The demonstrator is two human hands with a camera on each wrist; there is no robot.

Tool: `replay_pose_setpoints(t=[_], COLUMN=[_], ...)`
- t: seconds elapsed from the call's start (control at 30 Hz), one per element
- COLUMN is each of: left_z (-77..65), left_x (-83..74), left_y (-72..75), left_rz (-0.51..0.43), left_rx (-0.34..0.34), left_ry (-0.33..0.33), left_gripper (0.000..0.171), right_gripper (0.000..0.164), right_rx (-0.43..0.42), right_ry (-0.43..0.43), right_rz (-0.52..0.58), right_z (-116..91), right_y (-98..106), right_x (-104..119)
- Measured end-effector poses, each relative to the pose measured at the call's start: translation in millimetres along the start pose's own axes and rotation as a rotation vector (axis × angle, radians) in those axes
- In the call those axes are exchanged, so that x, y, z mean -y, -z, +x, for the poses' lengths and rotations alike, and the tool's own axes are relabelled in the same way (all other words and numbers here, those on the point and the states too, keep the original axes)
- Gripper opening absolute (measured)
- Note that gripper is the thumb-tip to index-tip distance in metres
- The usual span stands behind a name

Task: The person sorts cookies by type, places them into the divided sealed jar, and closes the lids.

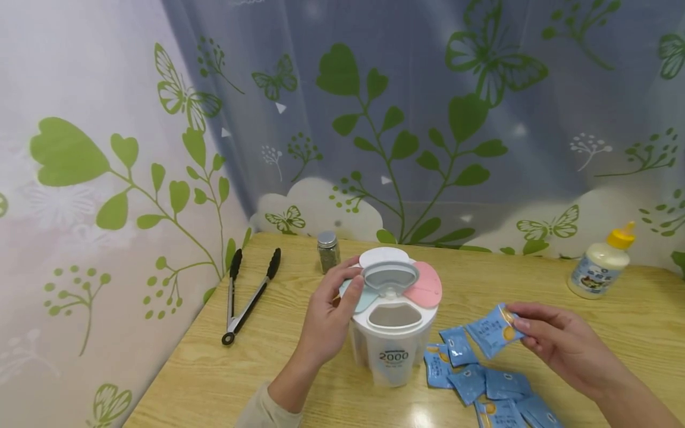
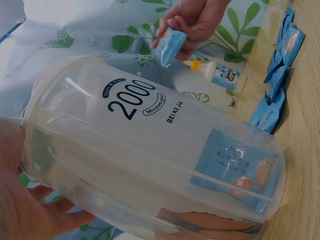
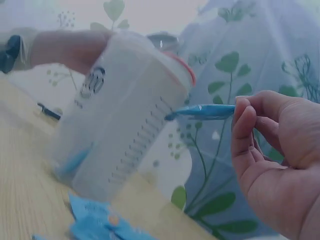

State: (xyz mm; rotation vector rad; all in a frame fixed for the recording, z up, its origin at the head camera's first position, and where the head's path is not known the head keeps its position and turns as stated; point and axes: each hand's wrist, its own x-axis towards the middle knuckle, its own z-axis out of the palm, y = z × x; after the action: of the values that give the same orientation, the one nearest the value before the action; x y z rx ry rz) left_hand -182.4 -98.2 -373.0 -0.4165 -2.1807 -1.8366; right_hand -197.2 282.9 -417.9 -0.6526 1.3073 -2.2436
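Observation:
A clear storage canister (image 1: 393, 359) marked 2000 stands on the table, its lid split into white, pink and blue-green flaps. The front flap (image 1: 389, 277) is raised, baring the opening beneath it. My left hand (image 1: 327, 315) grips the canister's upper left side, thumb over the lid. Between thumb and fingers, my right hand (image 1: 569, 348) pinches a blue snack packet (image 1: 491, 334) in the air, right of the canister. Another blue packet (image 2: 235, 167) lies inside at the bottom, and something brown (image 2: 207, 222) shows in a neighbouring compartment. Several more packets (image 1: 471, 380) lie right of the canister.
Black-and-silver tongs (image 1: 246, 306) lie spread at the left of the wooden table (image 1: 187, 386). Behind the canister stands a small spice jar (image 1: 328, 252) with a silver cap. A yellow-capped bottle (image 1: 598, 267) stands at the back right, before a patterned curtain (image 1: 407, 77).

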Motion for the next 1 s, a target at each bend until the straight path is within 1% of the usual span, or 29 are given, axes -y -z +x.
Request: replay_pose_setpoints(t=[0.07,0.27,0.37,0.57,0.77,0.83,1.0], left_z=[0.0,0.0,0.4,1.0,1.1,1.0,0.9], left_x=[0.3,2.1,2.1,0.4,0.0,0.7,2.2], left_y=[0.1,0.3,0.2,-0.3,0.1,0.4,0.6], left_rz=[0.001,0.000,-0.001,0.002,0.000,-0.001,0.001], left_rx=[0.002,0.008,0.006,-0.002,-0.001,0.003,0.004], left_ry=[-0.001,-0.006,-0.003,0.007,-0.002,-0.004,0.006], left_gripper=[0.026,0.027,0.027,0.025,0.026,0.026,0.026], right_gripper=[0.053,0.056,0.055,0.053,0.051,0.050,0.045], right_rx=[0.021,0.142,0.168,0.146,0.138,0.126,0.077], right_ry=[0.014,0.066,0.083,0.116,0.143,0.153,0.183], right_rz=[0.024,0.112,0.098,0.014,-0.027,-0.048,-0.140], right_z=[2.9,16.0,24.7,41.1,58.6,63.9,77.2], right_y=[-6.1,-27.4,-39.2,-59.1,-76.8,-82.9,-97.8], right_x=[2.6,9.4,12.8,19.6,21.3,21.5,24.8])
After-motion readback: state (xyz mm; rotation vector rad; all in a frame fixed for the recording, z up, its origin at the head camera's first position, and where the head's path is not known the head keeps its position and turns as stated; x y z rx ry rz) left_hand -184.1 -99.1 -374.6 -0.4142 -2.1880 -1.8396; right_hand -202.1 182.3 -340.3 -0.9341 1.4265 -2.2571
